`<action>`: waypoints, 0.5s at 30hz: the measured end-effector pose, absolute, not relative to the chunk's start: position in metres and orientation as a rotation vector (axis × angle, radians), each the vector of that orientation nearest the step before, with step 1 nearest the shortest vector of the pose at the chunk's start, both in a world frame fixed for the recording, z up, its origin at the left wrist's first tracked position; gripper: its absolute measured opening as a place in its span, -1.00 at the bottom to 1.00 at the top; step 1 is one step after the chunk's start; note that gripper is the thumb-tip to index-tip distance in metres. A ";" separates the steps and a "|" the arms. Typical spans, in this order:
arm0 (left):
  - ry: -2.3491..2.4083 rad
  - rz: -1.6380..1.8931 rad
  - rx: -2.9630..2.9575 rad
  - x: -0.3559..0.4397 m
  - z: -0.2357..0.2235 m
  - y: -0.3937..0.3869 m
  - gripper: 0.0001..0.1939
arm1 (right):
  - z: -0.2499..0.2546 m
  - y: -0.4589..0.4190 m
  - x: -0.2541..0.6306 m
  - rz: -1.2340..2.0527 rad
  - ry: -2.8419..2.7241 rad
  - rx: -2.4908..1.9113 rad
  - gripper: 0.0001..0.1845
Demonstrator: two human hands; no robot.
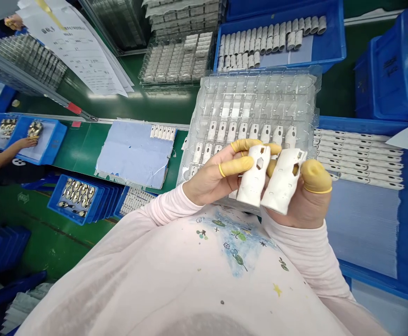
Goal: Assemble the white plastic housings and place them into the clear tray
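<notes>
My left hand, with yellow finger cots, pinches a white plastic sleeve part with cut-out holes. My right hand grips a second white sleeve part beside it, thumb in a yellow cot. Both parts are held upright, close together, over my chest in a pale pink top. Just behind them lies a clear blister tray, its nearer rows filled with the same white parts.
A blue bin with rows of white parts stands at the back. More white parts lie on blue sheets to the right. A blue-grey sheet lies on the green belt. At left, another person's hand reaches into a blue bin of shiny metal parts.
</notes>
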State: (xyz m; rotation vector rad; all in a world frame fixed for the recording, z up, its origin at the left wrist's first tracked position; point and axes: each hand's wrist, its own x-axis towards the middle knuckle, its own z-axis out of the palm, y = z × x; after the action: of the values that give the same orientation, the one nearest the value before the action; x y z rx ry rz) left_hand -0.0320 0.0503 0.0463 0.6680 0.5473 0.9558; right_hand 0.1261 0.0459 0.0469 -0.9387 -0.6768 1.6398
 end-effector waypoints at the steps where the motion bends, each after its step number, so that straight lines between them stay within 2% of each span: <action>1: 0.556 0.950 0.716 -0.036 0.040 0.055 -0.56 | 0.044 0.048 0.127 1.629 -0.673 -0.928 -0.23; 4: 0.675 1.018 0.913 -0.055 0.021 0.076 -0.51 | 0.032 0.058 0.135 1.477 -0.693 -0.942 -0.48; 6: 0.805 1.128 1.103 -0.072 0.010 0.098 -0.59 | 0.024 0.070 0.144 1.320 -0.775 -0.990 -0.63; 8: 0.971 1.172 1.303 -0.090 0.001 0.126 -0.70 | 0.017 0.088 0.156 1.181 -0.869 -1.031 -0.69; 10: 1.176 1.138 1.444 -0.106 -0.008 0.158 -0.75 | 0.011 0.116 0.172 1.070 -0.940 -1.101 -0.66; 13: 1.373 0.970 1.572 -0.122 -0.025 0.203 -0.69 | 0.001 0.172 0.200 0.856 -1.010 -1.283 -0.44; 15: 1.419 0.875 1.656 -0.129 -0.038 0.226 -0.69 | -0.009 0.210 0.218 0.739 -1.049 -1.346 -0.42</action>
State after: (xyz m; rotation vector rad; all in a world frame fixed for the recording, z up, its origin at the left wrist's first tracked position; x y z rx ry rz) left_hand -0.1293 0.2255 -0.0376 1.6564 1.4193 0.8750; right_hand 0.2183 0.2100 -0.0085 -1.3464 -1.0486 0.7394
